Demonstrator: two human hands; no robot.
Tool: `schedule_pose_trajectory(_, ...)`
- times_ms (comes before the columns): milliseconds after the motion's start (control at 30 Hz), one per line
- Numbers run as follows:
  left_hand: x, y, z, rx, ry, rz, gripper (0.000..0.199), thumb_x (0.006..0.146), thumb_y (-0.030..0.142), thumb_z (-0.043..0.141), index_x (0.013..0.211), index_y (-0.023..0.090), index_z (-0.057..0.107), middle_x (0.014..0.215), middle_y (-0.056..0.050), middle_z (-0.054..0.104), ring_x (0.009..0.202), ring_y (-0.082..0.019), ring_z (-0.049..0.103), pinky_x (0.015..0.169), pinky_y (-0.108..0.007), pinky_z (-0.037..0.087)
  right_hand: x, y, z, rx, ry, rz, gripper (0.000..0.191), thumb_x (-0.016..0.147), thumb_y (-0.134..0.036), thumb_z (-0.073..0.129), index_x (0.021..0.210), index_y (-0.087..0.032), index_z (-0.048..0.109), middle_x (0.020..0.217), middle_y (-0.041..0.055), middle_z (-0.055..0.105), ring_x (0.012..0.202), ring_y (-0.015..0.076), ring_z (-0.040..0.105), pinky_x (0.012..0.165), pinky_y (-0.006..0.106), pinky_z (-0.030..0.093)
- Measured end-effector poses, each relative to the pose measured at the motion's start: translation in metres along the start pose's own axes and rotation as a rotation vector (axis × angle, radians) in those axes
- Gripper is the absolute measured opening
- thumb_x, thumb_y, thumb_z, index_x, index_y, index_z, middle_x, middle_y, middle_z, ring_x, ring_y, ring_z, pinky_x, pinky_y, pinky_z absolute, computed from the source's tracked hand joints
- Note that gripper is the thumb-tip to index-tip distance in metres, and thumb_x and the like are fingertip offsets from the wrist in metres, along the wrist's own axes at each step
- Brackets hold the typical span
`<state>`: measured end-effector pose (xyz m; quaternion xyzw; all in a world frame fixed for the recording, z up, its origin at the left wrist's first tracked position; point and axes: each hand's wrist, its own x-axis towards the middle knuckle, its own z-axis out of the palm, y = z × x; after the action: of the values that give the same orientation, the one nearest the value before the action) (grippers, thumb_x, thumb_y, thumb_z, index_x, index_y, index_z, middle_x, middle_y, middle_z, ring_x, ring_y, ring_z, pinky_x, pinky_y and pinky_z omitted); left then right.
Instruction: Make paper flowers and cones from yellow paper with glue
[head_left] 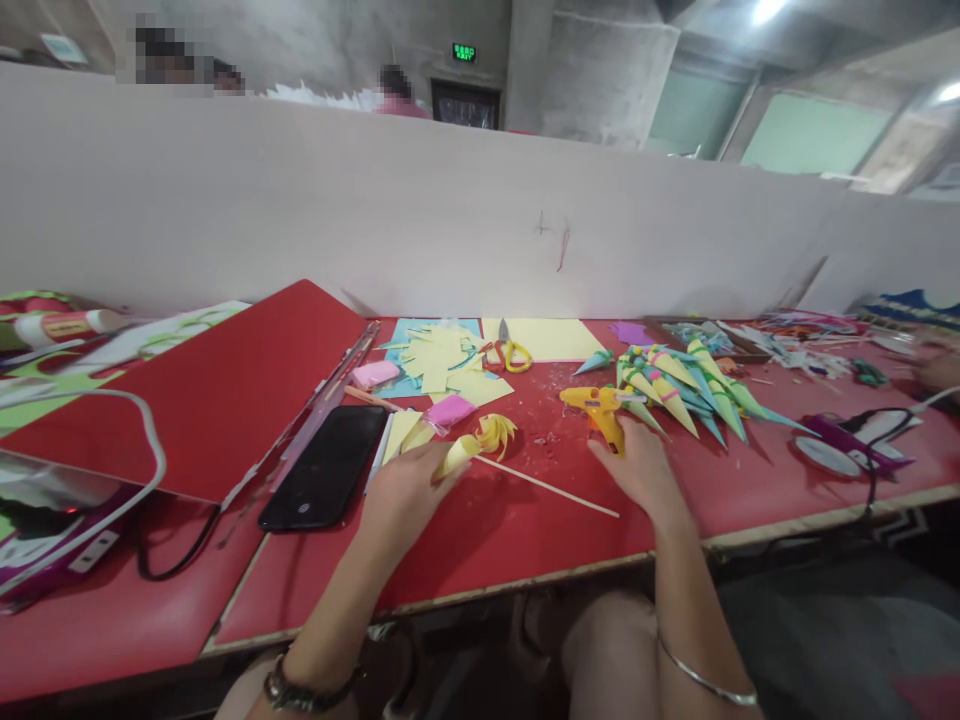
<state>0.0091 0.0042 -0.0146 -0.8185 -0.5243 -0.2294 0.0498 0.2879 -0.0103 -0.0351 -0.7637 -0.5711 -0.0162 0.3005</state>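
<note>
My left hand is closed around a small rolled piece of pale yellow paper. Just beyond it lies a fringed yellow paper curl, and a thin pale stick slants across the red tabletop. On the right, the fingers of my right hand are wrapped round the handle of a yellow glue gun, whose nozzle points right. Close beyond that nozzle is a pile of green, yellow and blue paper cones. My fingers partly hide the roll and the gun's handle.
A black phone lies left of my left hand. Scissors rest among paper strips at the back. Pink packets, a large red board, purple power strips with cords, and a white partition surround the workspace.
</note>
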Motion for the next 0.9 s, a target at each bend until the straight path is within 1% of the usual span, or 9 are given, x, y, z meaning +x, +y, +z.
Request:
schedule_pose_trajectory(133,-0.002,-0.006,-0.006,-0.018,-0.027,-0.019,0.024,0.084,0.030,0.045,0.091,0.021,0.067,0.076,-0.005,0.070,0.065,-0.019,0.065,0.053,-0.023,0.042,0.006,-0.002,0.020,0.041,-0.026,-0.026,0.033,0.081,-0.024,0.041,0.108,-0.009,0.052,0.093,0.0153,0.064,0.085,0.0262,0.060,0.069,0.033,0.043)
schedule_pose_trajectory(267,-0.004,-0.013,-0.014,-0.196,-0.030,0.023,0.024,0.084,0.030,0.044,0.087,0.018,0.065,0.081,-0.007,0.069,0.072,-0.019,0.065,0.062,-0.024,0.046,-0.001,-0.015,0.006,0.069,0.048,-0.012,0.037,0.083,-0.026,0.037,0.113,-0.009,0.050,0.094,0.0166,0.064,0.084,0.0273,0.061,0.066,0.033,0.042)
schedule_pose_trajectory(333,-0.004,-0.019,-0.018,-0.319,-0.018,0.091,0.021,0.082,0.029,0.047,0.092,0.018,0.063,0.089,-0.007,0.068,0.080,-0.018,0.064,0.070,-0.025,0.048,-0.007,-0.025,-0.006,0.171,0.132,-0.014,0.038,0.082,-0.036,0.041,0.107,-0.011,0.055,0.086,0.0142,0.065,0.079,0.0274,0.061,0.062,0.033,0.043)
schedule_pose_trajectory(400,-0.005,-0.026,-0.019,-0.392,-0.024,0.134,0.023,0.080,0.026,0.049,0.099,0.018,0.061,0.098,-0.008,0.066,0.089,-0.018,0.063,0.077,-0.026,0.048,-0.014,-0.037,-0.017,0.261,0.192,0.027,0.038,0.076,-0.048,0.050,0.084,-0.013,0.062,0.069,0.0101,0.065,0.067,0.0255,0.061,0.057,0.031,0.043)
schedule_pose_trajectory(500,-0.007,-0.034,-0.017,-0.410,-0.077,0.113,0.027,0.078,0.023,0.051,0.103,0.018,0.060,0.105,-0.009,0.065,0.095,-0.019,0.061,0.084,-0.028,0.046,-0.025,-0.056,-0.023,0.352,0.079,-0.008,0.037,0.068,-0.052,0.058,0.062,-0.016,0.061,0.049,0.0028,0.057,0.050,0.0193,0.056,0.049,0.028,0.041)
schedule_pose_trajectory(600,-0.007,-0.038,-0.015,-0.380,-0.078,0.077,0.028,0.078,0.023,0.050,0.103,0.017,0.061,0.105,-0.010,0.066,0.094,-0.020,0.062,0.084,-0.030,0.046,-0.038,-0.073,-0.022,0.395,0.008,-0.082,0.032,0.065,-0.048,0.063,0.061,-0.016,0.062,0.047,0.0004,0.055,0.045,0.0162,0.053,0.046,0.026,0.041)
schedule_pose_trajectory(700,-0.007,-0.038,-0.015,-0.359,-0.082,0.062,0.022,0.078,0.023,0.048,0.095,0.016,0.062,0.098,-0.008,0.067,0.087,-0.019,0.063,0.078,-0.028,0.048,-0.047,-0.084,-0.019,0.442,-0.028,-0.143,0.026,0.066,-0.043,0.064,0.060,-0.017,0.062,0.048,-0.0004,0.056,0.043,0.0145,0.052,0.045,0.025,0.042)
schedule_pose_trajectory(800,-0.008,-0.035,-0.018,-0.338,-0.086,0.053,0.018,0.079,0.023,0.048,0.088,0.018,0.063,0.093,-0.006,0.067,0.081,-0.018,0.063,0.072,-0.026,0.048,-0.052,-0.090,-0.016,0.421,-0.016,-0.175,0.023,0.063,-0.041,0.066,0.061,-0.018,0.061,0.048,-0.0003,0.056,0.045,0.0155,0.054,0.043,0.025,0.042)
schedule_pose_trajectory(900,-0.011,-0.031,-0.020,-0.285,-0.031,0.062,0.017,0.078,0.021,0.049,0.087,0.019,0.063,0.093,-0.005,0.066,0.082,-0.017,0.062,0.070,-0.025,0.046,-0.056,-0.093,-0.014,0.412,0.002,-0.196,0.022,0.064,-0.038,0.067,0.059,-0.018,0.060,0.049,0.0000,0.056,0.046,0.0156,0.054,0.044,0.025,0.042)
